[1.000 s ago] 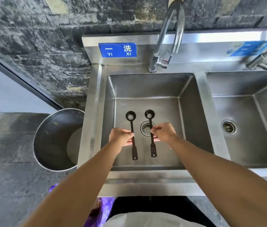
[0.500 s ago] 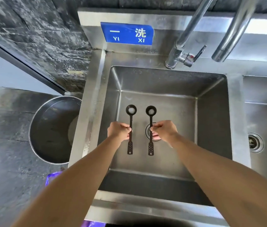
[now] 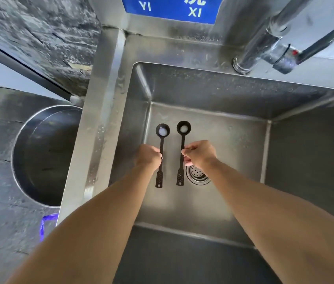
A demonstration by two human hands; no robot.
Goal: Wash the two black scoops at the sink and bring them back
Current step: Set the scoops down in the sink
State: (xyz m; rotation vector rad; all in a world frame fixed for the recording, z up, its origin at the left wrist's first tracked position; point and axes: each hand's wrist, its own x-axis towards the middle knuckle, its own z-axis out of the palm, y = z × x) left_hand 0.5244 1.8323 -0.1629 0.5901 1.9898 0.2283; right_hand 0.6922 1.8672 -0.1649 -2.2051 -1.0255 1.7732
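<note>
Sink [image 3: 305, 152]: only a drain [image 3: 198, 176] inside.
Left scoop [image 3: 161, 152]: white bit in its bowl; left hand [image 3: 148, 156] fingers pinch the handle's middle.
Right scoop [image 3: 182, 152]: same; right hand [image 3: 200, 153] fingers pinch its handle.

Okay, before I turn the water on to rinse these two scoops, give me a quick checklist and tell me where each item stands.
1. Left hand grips left scoop by its handle: ok.
2. Right hand grips right scoop by its handle: ok.
3. Both bowls over the sink basin: ok.
4. Drain unblocked: ok.
5. A hand free for the tap lever: not ok.
6. Spout above the scoops: cannot tell, out of frame.
</note>
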